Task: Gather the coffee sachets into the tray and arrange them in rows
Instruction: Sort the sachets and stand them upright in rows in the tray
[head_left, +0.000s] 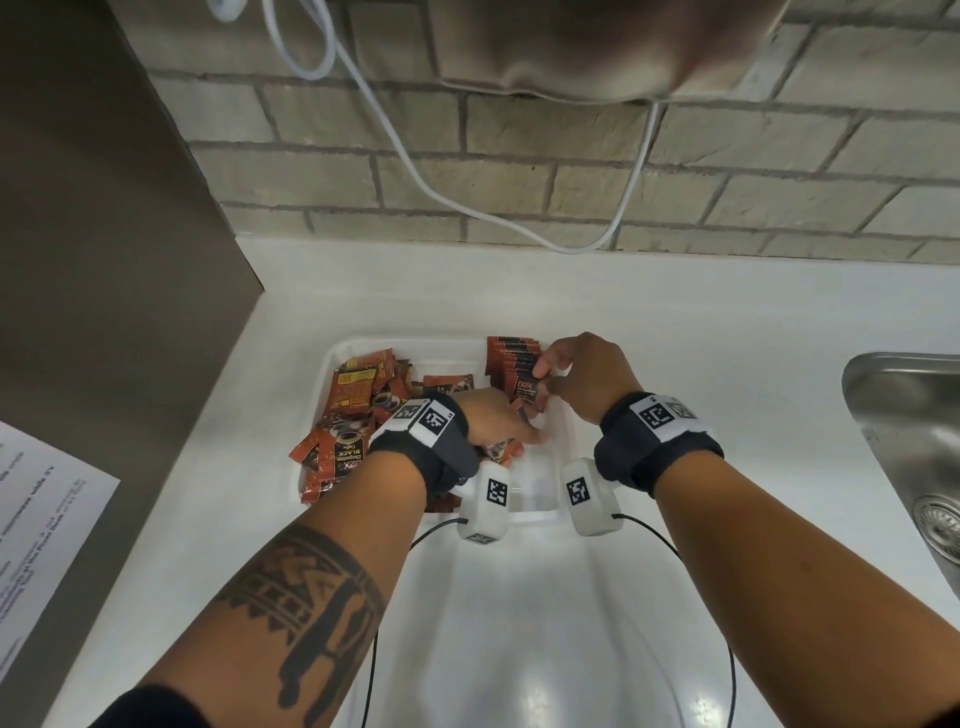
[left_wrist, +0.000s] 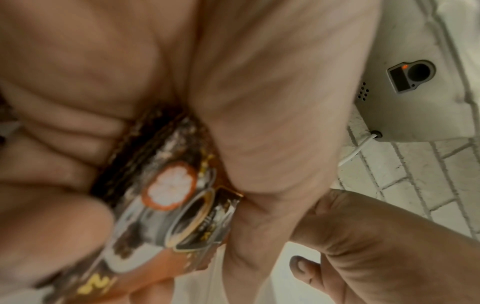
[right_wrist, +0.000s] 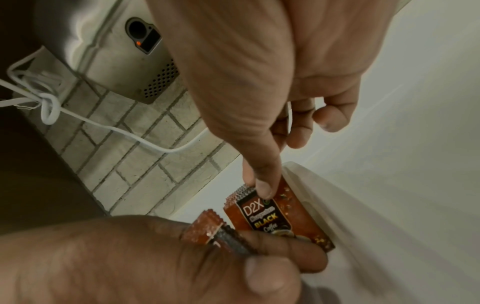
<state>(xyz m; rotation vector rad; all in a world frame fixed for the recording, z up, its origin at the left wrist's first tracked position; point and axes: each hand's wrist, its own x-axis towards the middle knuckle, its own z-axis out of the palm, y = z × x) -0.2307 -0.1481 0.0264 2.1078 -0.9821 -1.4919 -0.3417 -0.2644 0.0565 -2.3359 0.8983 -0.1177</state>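
White countertop (head_left: 675, 332) is running along a grey brick wall (head_left: 519, 171), with a white tray (head_left: 540, 501) sitting on it, well apart from the steel sink (head_left: 904, 415) at the counter's far right edge. A loose heap of orange-brown coffee sachets (head_left: 353, 410) is filling the left side of the tray, some spilling over its left rim. Against the tray's right wall, a row of sachets (head_left: 511, 358) is standing on edge, packed face to face.

The right hand (head_left: 582, 382) is hovering over the near end of that row, its thumb tip and a fingertip pinching the top edge of the front sachet (right_wrist: 270, 218), the one reading "D2X BLACK Coffee"; its other fingers are curling loosely above.

The left hand (head_left: 498, 421) is reaching across the middle of the tray, just beside the row, with fingers curling round a small bundle of sachets (left_wrist: 166, 195), the thumb pressing them from above.

A white cable (head_left: 415, 171) is drooping along the wall behind the tray, and a printed sheet (head_left: 36, 514) is lying far left of the tray.
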